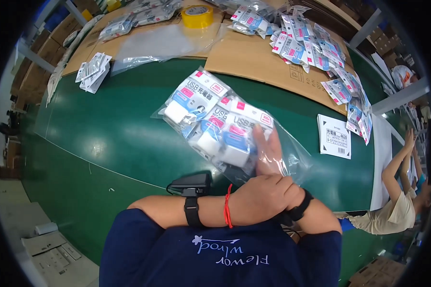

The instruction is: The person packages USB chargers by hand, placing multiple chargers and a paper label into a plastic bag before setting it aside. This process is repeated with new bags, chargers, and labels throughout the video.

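A clear plastic bag [288,152] in front of me holds several carded charger packs [196,95], white, pink and blue, with white block-shaped chargers. My right hand [269,152] shows through the film at the bag's near right end. Its visible fingers lie against the packs; the others are hidden, and the hand seems to be inside the bag. Across my right wrist lies my left hand [268,196], its fingers curled closed at the bag's near edge. Just what they pinch is partly hidden.
Many more charger packs [316,45] lie heaped on cardboard [254,62] at the far right. Yellow tape [197,16], flat clear bags [153,43] and a small card stack [95,71] are farther off. White labels [334,136] lie at right; a co-worker [392,210] is beyond.
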`<state>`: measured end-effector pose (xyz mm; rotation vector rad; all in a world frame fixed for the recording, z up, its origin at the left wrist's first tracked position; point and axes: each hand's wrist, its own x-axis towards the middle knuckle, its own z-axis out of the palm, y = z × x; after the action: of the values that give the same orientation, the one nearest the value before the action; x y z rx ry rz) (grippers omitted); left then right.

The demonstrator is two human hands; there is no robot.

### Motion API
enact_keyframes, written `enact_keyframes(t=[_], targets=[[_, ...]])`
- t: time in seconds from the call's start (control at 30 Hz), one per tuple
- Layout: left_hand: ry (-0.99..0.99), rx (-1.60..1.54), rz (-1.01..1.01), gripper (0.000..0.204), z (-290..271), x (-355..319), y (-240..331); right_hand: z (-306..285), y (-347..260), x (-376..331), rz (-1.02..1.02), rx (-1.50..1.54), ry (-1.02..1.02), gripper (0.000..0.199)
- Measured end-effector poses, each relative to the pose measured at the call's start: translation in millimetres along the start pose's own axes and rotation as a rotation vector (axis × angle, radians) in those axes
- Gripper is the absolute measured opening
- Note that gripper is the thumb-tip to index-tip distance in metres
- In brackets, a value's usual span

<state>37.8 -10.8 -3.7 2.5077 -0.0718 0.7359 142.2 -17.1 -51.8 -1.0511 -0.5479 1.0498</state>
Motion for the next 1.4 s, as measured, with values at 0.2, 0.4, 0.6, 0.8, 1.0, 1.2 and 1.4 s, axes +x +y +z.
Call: enact_keyframes(t=[0.2, 0.4, 0.6, 0.8, 1.0, 1.2, 1.4], targets=[[0.113, -0.020, 0.058, 0.026, -12.3, -6.1, -6.6, -18.3, -36.3, -25.9, 0.340, -0.486, -0.066, 0.032], [-0.013, -0.089, 0.072, 0.026, -5.6, -5.2, -6.9, -16.3, -17.0, -16.4, 0.202, -0.333, 0.033, 0.028], [-0.013, -0.188, 0.090, 0.027, 3.2, 2.4, -5.9, 11.6, -10.7, 5.3, 0.195, -0.304, 0.046, 0.026], [-0.019, -0.225, 0.073, 0.026, -0.3, 3.5, -10.1, 6.4, -16.6, 12.1, 0.275, -0.299, 0.038, 0.027], [0.141, -0.188, 0.111, 0.033, -32.5, 12.0, -23.7, -6.7, -36.7, -17.2, 0.253, 0.043, -0.018, 0.033], [0.026, 0.387, -0.137, 0.056, -83.8, -2.1, -67.9, -91.5, -121.7, -57.9, 0.286, -0.605, -0.301, 0.029], [-0.220, 0.426, -0.272, 0.065, -73.7, -9.1, -75.2, -31.8, -163.3, -80.1, -0.470, -0.538, -0.538, 0.018]])
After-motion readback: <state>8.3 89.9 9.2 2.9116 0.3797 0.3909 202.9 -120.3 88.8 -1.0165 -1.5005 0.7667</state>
